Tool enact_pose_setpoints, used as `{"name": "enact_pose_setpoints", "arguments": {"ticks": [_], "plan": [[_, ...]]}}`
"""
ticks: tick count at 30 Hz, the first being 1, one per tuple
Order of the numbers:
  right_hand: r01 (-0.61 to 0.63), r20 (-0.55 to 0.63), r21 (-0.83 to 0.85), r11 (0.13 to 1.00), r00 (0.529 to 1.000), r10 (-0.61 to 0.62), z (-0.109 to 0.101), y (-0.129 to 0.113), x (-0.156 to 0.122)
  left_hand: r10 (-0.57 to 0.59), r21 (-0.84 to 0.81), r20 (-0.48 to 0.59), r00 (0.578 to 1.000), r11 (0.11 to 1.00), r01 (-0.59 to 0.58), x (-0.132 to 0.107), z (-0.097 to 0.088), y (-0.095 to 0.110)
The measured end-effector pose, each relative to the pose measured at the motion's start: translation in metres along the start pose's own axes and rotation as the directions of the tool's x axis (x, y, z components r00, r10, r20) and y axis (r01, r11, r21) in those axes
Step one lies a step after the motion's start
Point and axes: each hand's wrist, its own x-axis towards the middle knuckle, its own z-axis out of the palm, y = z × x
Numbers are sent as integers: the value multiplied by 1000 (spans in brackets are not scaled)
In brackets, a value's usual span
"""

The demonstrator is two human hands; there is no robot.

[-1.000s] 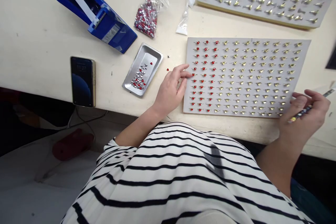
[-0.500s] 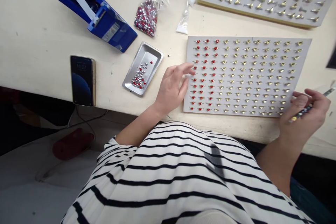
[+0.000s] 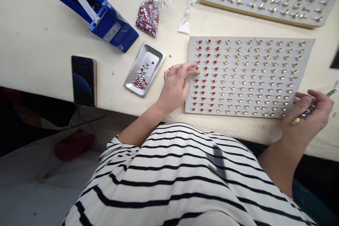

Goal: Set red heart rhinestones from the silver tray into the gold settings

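A grey board (image 3: 302,67) lies in front of me, studded with rows of small gold settings; the left columns carry red heart stones. My left hand (image 3: 176,84) rests at the board's left edge, fingers loosely curled, fingertips touching the leftmost column; nothing shows in it. My right hand (image 3: 308,118) sits at the board's lower right corner, closed around a thin pencil-like stick (image 3: 312,108) that points up to the right.
A small metal tray (image 3: 155,56) with several stones lies left of the board. Behind it are a bag of red stones (image 3: 148,16), a small white bag (image 3: 184,26) and a blue tape dispenser (image 3: 106,24). A phone (image 3: 83,81) lies at the table's edge. A second board (image 3: 265,10) is farther back.
My left hand lifted slightly off the board's edge, then curled its fingers and set the fingertips back on the leftmost column. The right hand has stayed put.
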Motion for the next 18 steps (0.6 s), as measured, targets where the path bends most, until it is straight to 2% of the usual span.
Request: {"name": "enact_pose_setpoints", "arguments": {"ticks": [4,7,12,18], "plan": [[5,1,-13,1000,1000,-5,1,3,0,17,-53,-98,995,998,-22,-3,-4,1],[9,-2,-10,1000,1000,-9,1,3,0,-18,-98,-141,990,995,4,-6,-4,-2],[7,2,-14,1000,1000,-7,0,1,-1,-100,-42,-120,988,995,95,-10,-1,-7],[20,5,-26,999,1000,-20,0,2,-1,-84,-67,-83,993,995,79,-10,1,-7]]}}
